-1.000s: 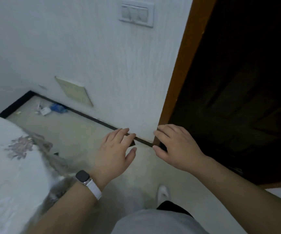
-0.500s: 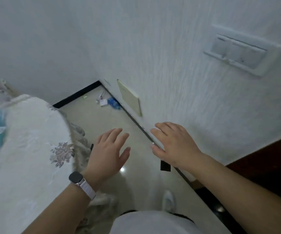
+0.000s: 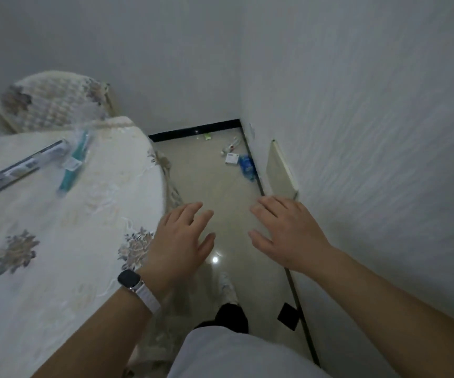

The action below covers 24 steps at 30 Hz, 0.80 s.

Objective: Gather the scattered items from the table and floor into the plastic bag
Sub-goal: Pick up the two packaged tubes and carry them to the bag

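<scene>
While your left hand and right hand hovered spread and empty, floor litter lay at twelve o'clock: a box, a blue packet; tabletop packs at ten.

So on the table there are two things: one long grey box and one teal tube. On the floor, one white box, one blue packet, plus a few tiny bits too blurry to count. One chair, two hands.
</scene>
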### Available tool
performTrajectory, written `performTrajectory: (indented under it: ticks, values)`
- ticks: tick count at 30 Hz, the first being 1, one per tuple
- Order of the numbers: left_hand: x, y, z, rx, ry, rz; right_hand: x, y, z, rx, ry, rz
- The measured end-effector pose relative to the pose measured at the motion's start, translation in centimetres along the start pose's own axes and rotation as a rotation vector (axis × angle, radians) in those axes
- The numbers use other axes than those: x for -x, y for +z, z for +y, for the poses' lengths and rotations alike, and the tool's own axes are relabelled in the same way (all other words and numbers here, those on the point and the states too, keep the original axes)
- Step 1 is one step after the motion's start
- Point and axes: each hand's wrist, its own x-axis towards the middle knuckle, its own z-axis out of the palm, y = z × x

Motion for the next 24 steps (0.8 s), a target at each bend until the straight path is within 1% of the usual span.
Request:
performTrajectory:
  ticks: [4,6,11,15,19,24]
  values:
    - [-5.5,1.7,-4.4,0.062,-0.094,-0.016,-7.7,1.5,1.5,0.021,-0.062,-0.07]
    - [-8.4,2.0,-6.5,0.073,-0.132,-0.016,-11.8,1.6,2.2,0.032,-0.091,-0.075]
    - [-15.2,1.5,-11.9,0.071,-0.164,0.034,-22.1,2.1,3.3,0.051,-0.147,-0.069]
    - [-19.4,1.6,-15.6,0.077,-0.215,0.049,-28.0,3.4,3.9,0.01,-0.17,-0.076]
    - [-23.6,2.2,-18.3,0.104,-0.25,0.063,-32.9,5.4,5.5,-0.027,-0.185,-0.144]
    - [-28.7,3.3,-22.0,0.059,-0.395,0.078,-42.0,9.1,7.6,-0.08,-0.299,-0.18]
